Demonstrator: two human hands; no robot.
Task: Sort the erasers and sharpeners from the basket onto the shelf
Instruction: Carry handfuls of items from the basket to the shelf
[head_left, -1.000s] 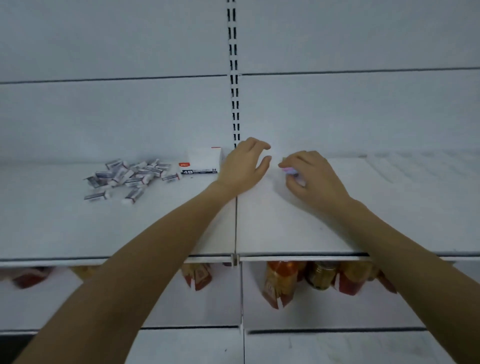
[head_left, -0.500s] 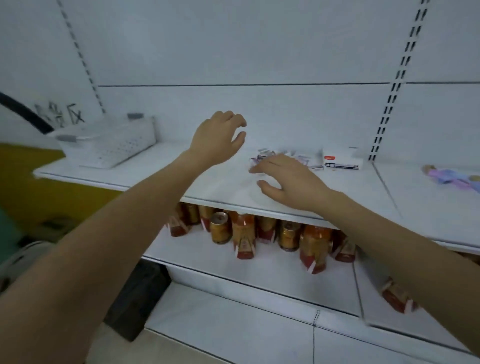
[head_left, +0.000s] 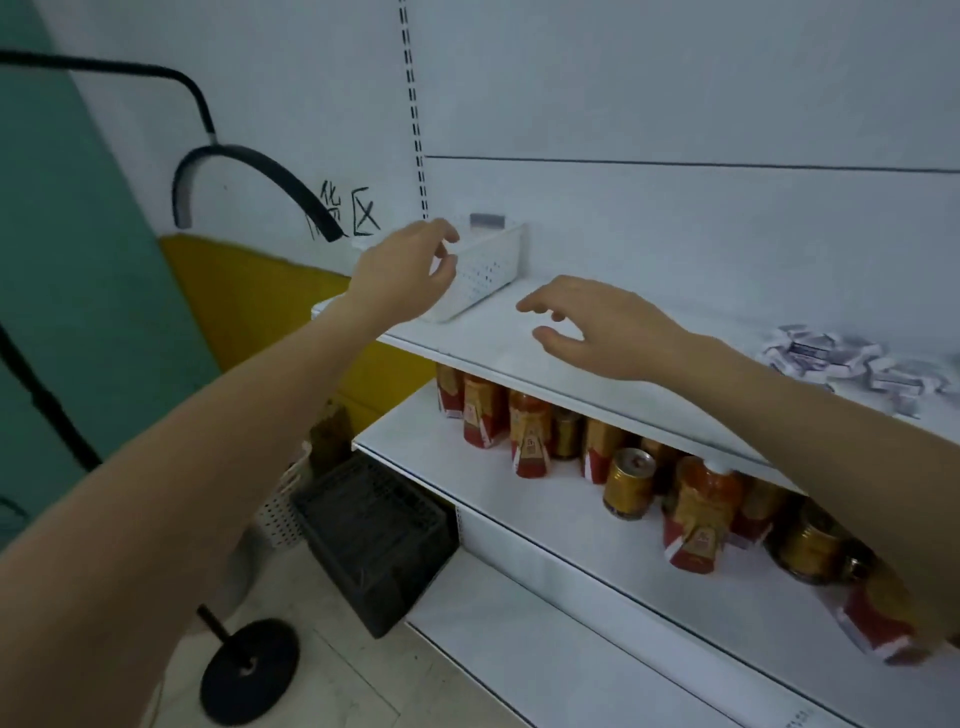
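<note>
A pile of erasers (head_left: 841, 364) already lies on the shelf (head_left: 493, 338), while the left hand (head_left: 405, 275) and right hand (head_left: 608, 327), loosely open and empty, reach toward the basket (head_left: 483, 265), its contents hidden.

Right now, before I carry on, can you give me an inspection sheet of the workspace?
Surface: white top shelf, flat.
Job's things: white basket at the shelf's left end, contents hidden; eraser pile at the right; sharpeners, nothing seen.
Clutter: nothing seen on the top shelf.
Hands: left hand in front of the basket, fingers loosely curled, holding nothing; right hand open over the shelf, empty.
Cables: black hose on the wall.
Surroundings: cans and cartons on the lower shelf; black crate and stand base on the floor.
</note>
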